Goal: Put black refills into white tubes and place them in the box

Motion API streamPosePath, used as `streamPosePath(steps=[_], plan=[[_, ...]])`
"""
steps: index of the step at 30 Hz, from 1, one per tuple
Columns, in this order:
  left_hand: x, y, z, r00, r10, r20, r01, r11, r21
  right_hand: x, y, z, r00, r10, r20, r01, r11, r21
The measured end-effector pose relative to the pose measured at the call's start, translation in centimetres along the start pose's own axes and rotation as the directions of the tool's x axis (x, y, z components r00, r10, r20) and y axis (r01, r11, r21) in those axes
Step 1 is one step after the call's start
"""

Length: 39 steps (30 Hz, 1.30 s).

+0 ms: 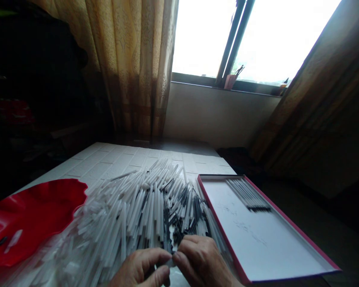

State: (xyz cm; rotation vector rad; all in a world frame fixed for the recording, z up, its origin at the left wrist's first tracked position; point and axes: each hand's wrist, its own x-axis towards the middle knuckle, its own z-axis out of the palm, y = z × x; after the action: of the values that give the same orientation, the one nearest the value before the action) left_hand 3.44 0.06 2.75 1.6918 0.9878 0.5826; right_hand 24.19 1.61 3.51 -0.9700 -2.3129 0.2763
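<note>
I see my left hand (140, 268) and right hand (202, 261) meeting fingertips at the near edge of a pile of white tubes (137, 215). A red bowl (32, 215) lies left, a shallow tray (266, 239) right.

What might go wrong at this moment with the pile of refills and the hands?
The big loose pile of pen refills reaches the table's near edge, so some may roll off. The left hand and right hand pinch one small piece in dim light; it may slip back into the pile.
</note>
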Motion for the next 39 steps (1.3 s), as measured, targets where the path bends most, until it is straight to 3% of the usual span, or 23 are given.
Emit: streamPosePath(steps=[5, 9, 22, 26, 30, 36, 39], plan=[[0.1, 0.7, -0.1, 0.998, 0.02, -0.053, -0.022, 0.999, -0.026, 0.1, -0.3, -1.6, 0.994, 0.109, 0.026, -0.112, 0.964, 0.242], [0.1, 0.8, 0.0, 0.998, 0.025, -0.054, -0.027, 0.998, -0.048, 0.2, -0.5, -2.2, 0.996, 0.073, 0.044, -0.084, 0.92, 0.382], [0.0, 0.8, 0.1, 0.999, 0.017, -0.049, -0.016, 0.999, 0.028, -0.2, 0.1, -1.1, 0.994, 0.096, 0.06, -0.108, 0.965, 0.241], [0.0, 0.8, 0.1, 0.996, 0.028, -0.079, -0.026, 0.999, 0.033, -0.2, 0.2, -1.4, 0.995, 0.071, 0.068, -0.09, 0.941, 0.326], [0.0, 1.2, -0.1, 0.999, 0.024, -0.035, -0.024, 1.0, 0.006, 0.0, 0.2, -1.8, 0.997, 0.029, 0.068, -0.052, 0.924, 0.378], [0.1, 1.0, -0.1, 0.996, -0.093, 0.017, 0.094, 0.993, -0.075, -0.3, 1.2, -3.4, 0.986, 0.158, -0.049, -0.125, 0.906, 0.404], [0.1, 0.4, 0.1, 0.987, -0.162, 0.009, 0.162, 0.974, -0.157, -0.6, 1.7, -3.9, 0.978, 0.204, -0.04, -0.171, 0.899, 0.403]])
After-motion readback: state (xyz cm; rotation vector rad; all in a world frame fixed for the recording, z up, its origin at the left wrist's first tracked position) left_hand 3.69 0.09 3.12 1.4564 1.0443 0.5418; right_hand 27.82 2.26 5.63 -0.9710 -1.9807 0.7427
